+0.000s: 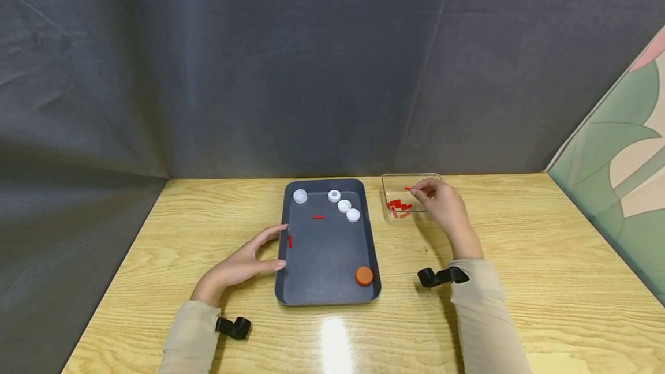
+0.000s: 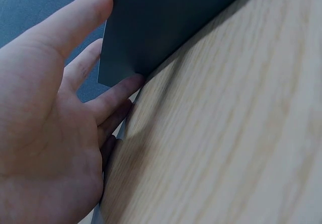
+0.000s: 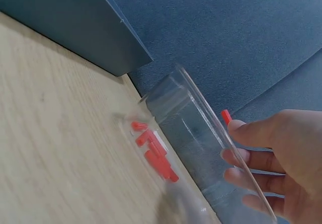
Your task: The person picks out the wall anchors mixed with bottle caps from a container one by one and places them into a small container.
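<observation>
My right hand (image 1: 444,204) pinches a short red plastic stick (image 3: 226,116) between thumb and fingertip, above the clear plastic box (image 1: 385,189). In the right wrist view its other fingers lie behind the see-through wall at the rim. Several more red sticks (image 3: 157,153) lie in a heap at the bottom of that box. With fingers and thumb spread apart, my left hand (image 1: 236,266) touches the left rim of the dark grey tray (image 1: 327,255). One red stick (image 1: 290,242) lies by the tray's left wall and another red stick (image 1: 318,217) farther in.
Inside the tray, one white bottle cap (image 1: 300,196) sits at the back left and several white caps (image 1: 344,206) at the back right. An orange cap (image 1: 364,276) lies at the front right corner. Behind the wooden table (image 1: 218,206) hangs a dark grey cloth (image 1: 312,74).
</observation>
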The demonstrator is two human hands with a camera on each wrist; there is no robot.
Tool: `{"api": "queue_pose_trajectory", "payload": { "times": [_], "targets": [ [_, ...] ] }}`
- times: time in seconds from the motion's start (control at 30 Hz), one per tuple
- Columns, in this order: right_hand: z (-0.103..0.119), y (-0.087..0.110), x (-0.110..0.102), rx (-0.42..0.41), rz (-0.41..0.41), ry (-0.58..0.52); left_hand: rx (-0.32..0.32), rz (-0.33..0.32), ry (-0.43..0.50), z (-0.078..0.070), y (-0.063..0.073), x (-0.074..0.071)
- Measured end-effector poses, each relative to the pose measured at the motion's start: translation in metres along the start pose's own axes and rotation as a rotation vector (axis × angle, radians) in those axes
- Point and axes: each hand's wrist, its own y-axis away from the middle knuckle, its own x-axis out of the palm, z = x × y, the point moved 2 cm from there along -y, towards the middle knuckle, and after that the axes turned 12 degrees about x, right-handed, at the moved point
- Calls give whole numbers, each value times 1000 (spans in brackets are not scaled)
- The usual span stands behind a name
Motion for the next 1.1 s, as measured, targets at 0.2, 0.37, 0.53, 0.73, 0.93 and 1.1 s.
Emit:
{"api": "queue_pose_trajectory", "payload": {
  "times": [0.2,0.37,0.53,0.73,0.93,1.1],
  "targets": [
    [-2,0,2,-6,-21,10,2,1,-6,0,0,0],
    [-2,-1,2,-6,-32,15,11,5,-7,2,-1,0],
    [-1,0,1,-9,-41,21,14,6,-18,3,-1,0],
    [-1,0,0,-7,-45,21,9,4,-19,4,-1,0],
    [-2,-1,0,-17,-52,33,2,4,-8,3,0,-1],
    [0,-1,1,-30,-57,39,0,4,-1,2,0,-1]
  ]
}}
